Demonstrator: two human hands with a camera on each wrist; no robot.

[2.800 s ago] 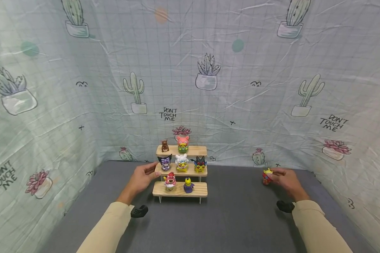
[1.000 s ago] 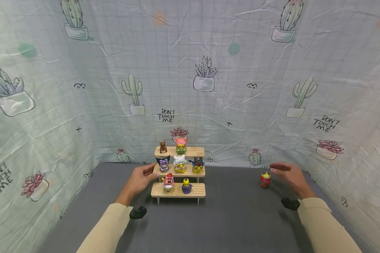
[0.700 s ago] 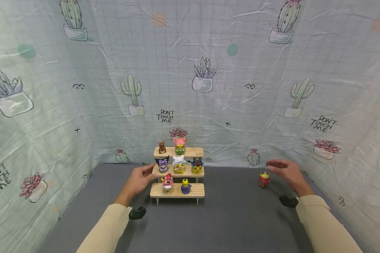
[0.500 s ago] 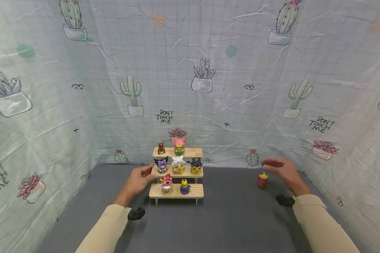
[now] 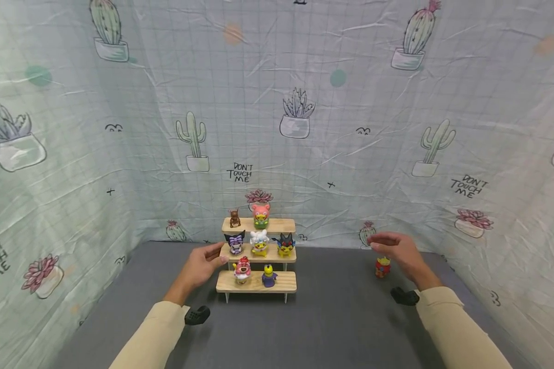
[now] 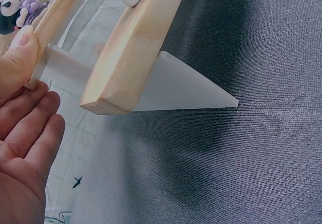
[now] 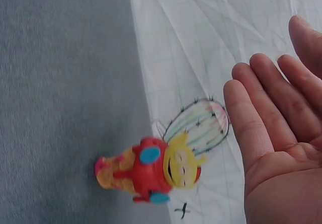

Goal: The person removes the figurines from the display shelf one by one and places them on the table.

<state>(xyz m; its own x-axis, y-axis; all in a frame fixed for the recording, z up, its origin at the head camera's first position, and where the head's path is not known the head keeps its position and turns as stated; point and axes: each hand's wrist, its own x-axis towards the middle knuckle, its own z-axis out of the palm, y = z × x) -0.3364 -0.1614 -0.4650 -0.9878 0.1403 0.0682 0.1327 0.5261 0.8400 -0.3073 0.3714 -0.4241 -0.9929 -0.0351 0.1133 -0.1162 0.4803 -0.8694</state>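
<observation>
A three-tier wooden display stand [image 5: 283, 282] on white legs carries several small toy figurines. At its left side my left hand [image 5: 200, 266] pinches the end of the middle shelf, the thumb [image 6: 22, 58] on top and the fingers at the lower edge. A red and yellow three-eyed alien figurine [image 5: 382, 269] stands upright on the grey table at the right, partly hidden in the head view. Just above and beside it hovers my right hand [image 5: 398, 252], fingers extended and holding nothing. In the right wrist view the alien figurine [image 7: 151, 168] is apart from the palm.
On the shelves are a brown figurine [image 5: 234, 219], a pink-hooded one [image 5: 261, 217], a purple-caped one [image 5: 269, 277] and several others. A cactus-print cloth [image 5: 240, 128] hangs behind and at both sides of the grey table [image 5: 341, 312].
My right hand has let go of the alien figurine, drawn back to the right, then moved left over it. The left hand has stayed on the stand. The head view has shifted slightly.
</observation>
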